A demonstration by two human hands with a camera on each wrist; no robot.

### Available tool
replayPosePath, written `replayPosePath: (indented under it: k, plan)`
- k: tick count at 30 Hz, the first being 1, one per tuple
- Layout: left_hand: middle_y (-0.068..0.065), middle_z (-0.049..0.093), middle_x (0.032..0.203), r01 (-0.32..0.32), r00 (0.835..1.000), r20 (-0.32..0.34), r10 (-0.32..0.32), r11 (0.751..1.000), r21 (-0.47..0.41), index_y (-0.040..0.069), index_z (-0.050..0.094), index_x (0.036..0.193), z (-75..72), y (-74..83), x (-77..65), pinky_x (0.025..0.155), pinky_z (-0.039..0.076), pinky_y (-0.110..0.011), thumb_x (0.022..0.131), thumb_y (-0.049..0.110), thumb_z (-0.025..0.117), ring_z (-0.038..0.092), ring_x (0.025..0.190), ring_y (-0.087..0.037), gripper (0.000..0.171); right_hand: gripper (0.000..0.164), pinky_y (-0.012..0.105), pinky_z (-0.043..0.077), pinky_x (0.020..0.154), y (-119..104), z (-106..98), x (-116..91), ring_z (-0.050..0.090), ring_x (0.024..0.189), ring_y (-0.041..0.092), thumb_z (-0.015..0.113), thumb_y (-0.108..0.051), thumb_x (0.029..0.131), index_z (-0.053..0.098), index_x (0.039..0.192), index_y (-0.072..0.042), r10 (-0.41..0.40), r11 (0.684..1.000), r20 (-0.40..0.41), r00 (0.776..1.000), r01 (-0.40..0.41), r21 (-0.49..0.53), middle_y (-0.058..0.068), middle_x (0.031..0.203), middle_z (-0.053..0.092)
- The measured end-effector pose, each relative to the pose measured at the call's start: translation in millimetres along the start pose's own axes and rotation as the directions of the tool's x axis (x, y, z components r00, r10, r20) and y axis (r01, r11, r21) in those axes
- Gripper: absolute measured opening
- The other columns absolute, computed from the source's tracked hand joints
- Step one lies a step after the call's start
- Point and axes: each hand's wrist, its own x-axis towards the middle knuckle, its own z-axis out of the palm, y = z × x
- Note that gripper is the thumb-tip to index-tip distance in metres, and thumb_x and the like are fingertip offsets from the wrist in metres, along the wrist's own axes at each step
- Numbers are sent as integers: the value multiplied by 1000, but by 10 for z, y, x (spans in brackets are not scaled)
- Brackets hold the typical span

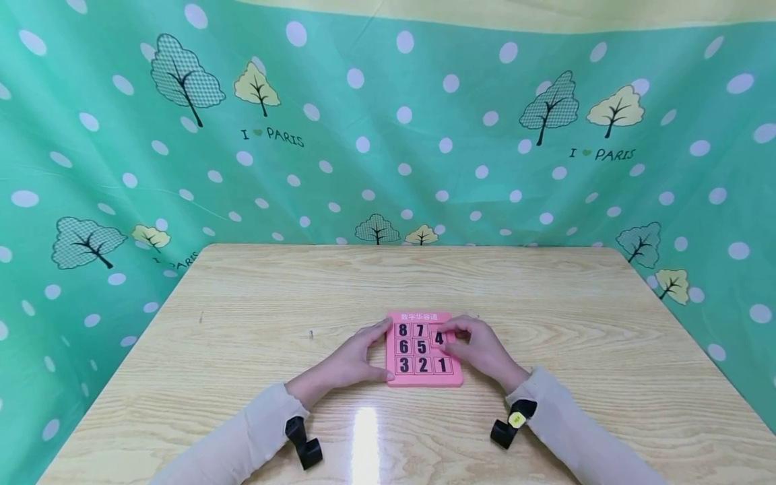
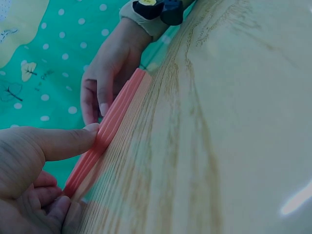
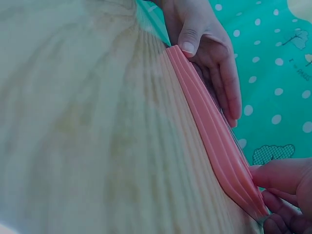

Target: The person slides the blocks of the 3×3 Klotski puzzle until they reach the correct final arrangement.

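Note:
A pink number slide puzzle [image 1: 425, 381] lies flat on the table, its black-numbered tiles set in rows. The tile marked 4 [image 1: 438, 339] sits at the right side, partway between the top and middle rows. My left hand [image 1: 348, 362] holds the puzzle by its left side, thumb at the near corner and fingers at the far corner. My right hand [image 1: 481, 349] has its thumb and a finger at the 4 tile and covers part of it. Both wrist views show the puzzle's ridged pink side [image 2: 109, 122] edge-on; its tiles are hidden there.
The wooden table [image 1: 273, 296] extends around the puzzle. Behind it hangs a green dotted cloth [image 1: 424, 135] printed with trees. A bright light reflection shows on the table in front of the left hand. Black cameras [image 1: 303, 441] are strapped to both wrists.

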Motion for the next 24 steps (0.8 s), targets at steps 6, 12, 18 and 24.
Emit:
replayPosePath:
  k: [6, 12, 18, 24]
  plan:
    - [-7, 22, 155, 1, 1000, 7, -1, 1000, 5, 9, 24, 149, -3, 3, 1, 115, 15, -48, 70, 17, 81, 19, 142, -27, 97, 26, 35, 47, 90, 1, 5, -60, 56, 100, 19, 73, -8, 78, 70, 104, -13, -8, 1000, 1, 1000, 8, -7, 2, 109, 64]
    - [-9, 23, 155, -16, 1000, 3, 16, 1000, -7, 6, 25, 149, -1, 3, -10, 115, 14, -51, 70, 17, 81, 20, 141, -30, 97, 25, 34, 48, 88, 4, 15, -102, 56, 100, 18, 72, -7, 79, 71, 102, -15, -9, 1000, -2, 1000, 9, -4, 1, 109, 64]
    - [-10, 22, 155, -14, 1000, 5, 14, 1000, -16, 7, 24, 149, 4, -2, -13, 115, 14, -52, 70, 17, 81, 20, 141, -31, 98, 24, 27, 49, 83, 5, 25, -122, 56, 95, 16, 72, -4, 78, 71, 101, -13, -12, 1000, -4, 1000, 12, -7, 1, 106, 65]
    - [-11, 23, 155, -18, 1000, 2, 18, 1000, -20, 7, 24, 149, 5, 3, -9, 114, 14, -52, 69, 17, 81, 21, 140, -32, 99, 23, 26, 49, 82, 5, 23, -123, 57, 94, 16, 72, -5, 79, 72, 100, -12, -23, 1000, -9, 1000, 23, -10, 1, 105, 65]
